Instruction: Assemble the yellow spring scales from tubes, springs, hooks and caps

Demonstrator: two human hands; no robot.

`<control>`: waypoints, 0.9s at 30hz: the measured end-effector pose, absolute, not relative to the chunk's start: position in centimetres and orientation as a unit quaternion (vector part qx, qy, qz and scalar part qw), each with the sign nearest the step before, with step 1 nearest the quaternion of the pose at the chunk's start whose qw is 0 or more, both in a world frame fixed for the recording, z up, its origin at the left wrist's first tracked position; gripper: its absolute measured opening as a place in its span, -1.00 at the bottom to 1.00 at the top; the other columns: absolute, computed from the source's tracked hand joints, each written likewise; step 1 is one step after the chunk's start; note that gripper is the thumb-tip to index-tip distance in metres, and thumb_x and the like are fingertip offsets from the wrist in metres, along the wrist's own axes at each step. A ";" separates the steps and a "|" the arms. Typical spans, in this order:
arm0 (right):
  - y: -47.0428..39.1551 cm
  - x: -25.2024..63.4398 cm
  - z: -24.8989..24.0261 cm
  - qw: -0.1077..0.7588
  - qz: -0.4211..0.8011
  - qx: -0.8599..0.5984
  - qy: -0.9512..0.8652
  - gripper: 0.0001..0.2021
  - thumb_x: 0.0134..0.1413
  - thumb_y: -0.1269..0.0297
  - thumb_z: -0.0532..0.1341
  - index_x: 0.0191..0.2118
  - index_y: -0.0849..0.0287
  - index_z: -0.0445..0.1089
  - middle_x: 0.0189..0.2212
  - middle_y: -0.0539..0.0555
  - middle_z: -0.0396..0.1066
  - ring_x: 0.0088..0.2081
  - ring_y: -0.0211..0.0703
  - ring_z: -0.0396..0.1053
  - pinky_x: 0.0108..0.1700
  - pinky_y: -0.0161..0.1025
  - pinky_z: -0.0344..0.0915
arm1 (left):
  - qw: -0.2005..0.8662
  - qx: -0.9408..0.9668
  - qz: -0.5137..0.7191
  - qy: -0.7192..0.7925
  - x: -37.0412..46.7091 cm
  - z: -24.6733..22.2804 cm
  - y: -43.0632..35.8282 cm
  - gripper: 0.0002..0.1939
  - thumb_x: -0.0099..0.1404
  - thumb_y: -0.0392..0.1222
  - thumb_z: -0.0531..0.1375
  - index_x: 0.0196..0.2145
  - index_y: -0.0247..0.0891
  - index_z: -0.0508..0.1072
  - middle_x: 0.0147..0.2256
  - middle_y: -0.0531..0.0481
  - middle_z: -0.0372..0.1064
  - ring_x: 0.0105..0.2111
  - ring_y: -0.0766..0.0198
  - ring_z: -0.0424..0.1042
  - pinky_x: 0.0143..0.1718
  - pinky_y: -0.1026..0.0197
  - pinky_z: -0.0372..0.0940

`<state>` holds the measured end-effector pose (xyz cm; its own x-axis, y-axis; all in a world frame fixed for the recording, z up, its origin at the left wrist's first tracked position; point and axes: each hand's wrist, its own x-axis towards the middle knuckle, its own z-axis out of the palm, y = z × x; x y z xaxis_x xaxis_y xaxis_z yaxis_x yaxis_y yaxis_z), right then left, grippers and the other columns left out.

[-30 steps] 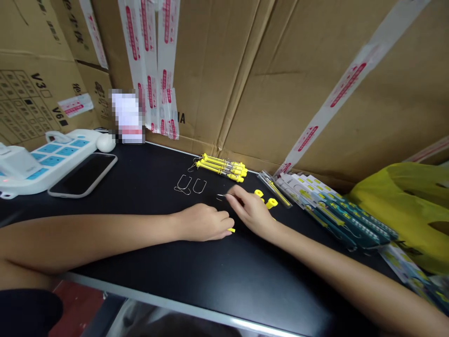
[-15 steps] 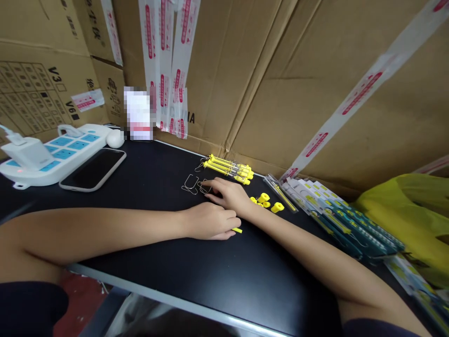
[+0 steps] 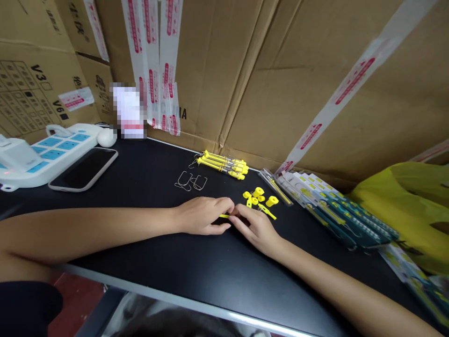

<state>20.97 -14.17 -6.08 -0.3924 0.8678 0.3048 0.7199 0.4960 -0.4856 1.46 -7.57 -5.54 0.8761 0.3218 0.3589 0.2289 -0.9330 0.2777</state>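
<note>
My left hand [image 3: 206, 216] is closed on a thin yellow piece [image 3: 224, 216], part of which shows between thumb and fingers. Fingertips of my right hand [image 3: 254, 227] meet those of the left at the piece's right end, pinched together; what they hold is hidden. Behind my hands lie bent wire hooks [image 3: 191, 181] on the black table. A bundle of yellow and metal rods [image 3: 222, 164] rests near the cardboard. Several loose yellow caps [image 3: 258, 192] and a small yellow stick part [image 3: 268, 212] lie just beyond my right hand.
A white power strip [image 3: 52, 150] and a phone [image 3: 84, 169] are at the left. Thin rods in clear plastic [image 3: 276, 186], packaged cards [image 3: 326, 206] and a yellow bag [image 3: 403, 210] stand at the right. Cardboard [image 3: 280, 84] walls the back.
My right hand has left the wire hooks and come back toward me, to the fingertips of my left hand. The view has shifted slightly, and the yellow stick part beside the caps now shows.
</note>
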 end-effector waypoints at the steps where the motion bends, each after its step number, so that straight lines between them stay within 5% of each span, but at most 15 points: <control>1: -14.0 21.0 -6.2 0.271 0.139 -0.481 -0.822 -0.86 0.22 0.25 0.06 -0.37 0.13 0.22 -0.49 -0.04 0.29 -0.48 -0.28 0.24 -0.39 -0.32 0.17 | 0.119 0.960 0.209 0.144 1.4 -5.5 -7.6 -0.78 0.28 -0.11 0.07 -0.18 -0.24 0.15 -0.27 0.02 0.32 -0.33 0.28 0.40 -0.34 0.28 0.24; 7: -13.5 21.3 -5.9 0.374 0.168 -0.502 -0.762 -0.75 0.28 0.20 -0.04 -0.43 0.13 0.15 -0.57 -0.06 0.17 -0.53 -0.29 0.16 -0.43 -0.32 0.13 | 0.134 0.938 0.258 0.187 1.2 -5.0 -7.5 -0.64 0.25 -0.13 0.08 -0.03 -0.24 0.11 -0.13 -0.04 0.28 -0.27 0.30 0.38 -0.28 0.26 0.27; 18: -13.1 21.7 -5.9 0.501 0.215 -0.531 -0.648 -0.65 0.29 0.09 -0.06 -0.49 0.13 0.09 -0.63 -0.09 0.09 -0.58 -0.31 0.05 -0.52 -0.33 0.03 | 0.166 0.905 0.272 0.283 1.1 -4.7 -7.3 -0.79 0.24 -0.16 0.06 -0.18 -0.23 0.16 -0.33 0.08 0.27 -0.43 0.35 0.32 -0.42 0.29 0.20; 27: -13.6 21.4 -5.7 0.413 0.166 -0.510 -0.736 -0.70 0.28 0.18 -0.04 -0.49 0.13 0.12 -0.59 -0.06 0.16 -0.53 -0.29 0.15 -0.43 -0.32 0.12 | 0.123 0.935 0.256 0.212 1.2 -4.9 -7.1 -0.87 0.34 -0.16 0.00 -0.27 -0.24 0.28 -0.35 0.08 0.33 -0.34 0.32 0.36 -0.26 0.26 0.20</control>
<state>21.35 -13.56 -5.73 -0.1387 0.8877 0.4391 0.6131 0.4252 -0.6659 1.21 -7.05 -4.87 0.7793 0.4595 0.4261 0.3336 -0.8798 0.3385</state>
